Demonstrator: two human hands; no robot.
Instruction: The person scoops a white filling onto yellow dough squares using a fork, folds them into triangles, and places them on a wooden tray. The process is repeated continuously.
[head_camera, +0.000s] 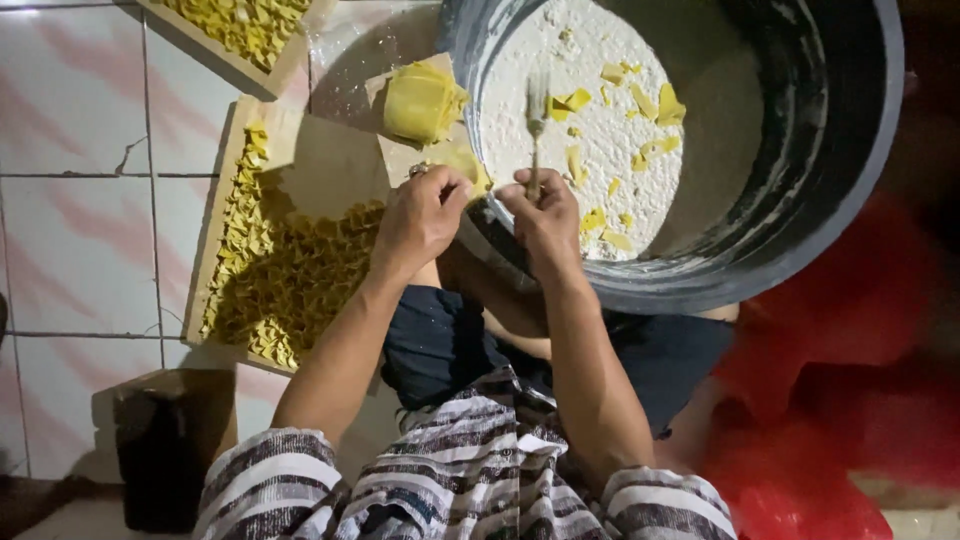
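Tray of dumplings (290, 280) left of basin (800, 200) (filling (580, 130) inside)

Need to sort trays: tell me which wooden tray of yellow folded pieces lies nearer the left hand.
The lower wooden tray, directly beside the left hand; the other tray sits at the top edge.

A wooden tray (232, 180) of folded yellow pieces (290, 280) lies on pale tiles (70, 100), beside what may be a dark box (160, 450).
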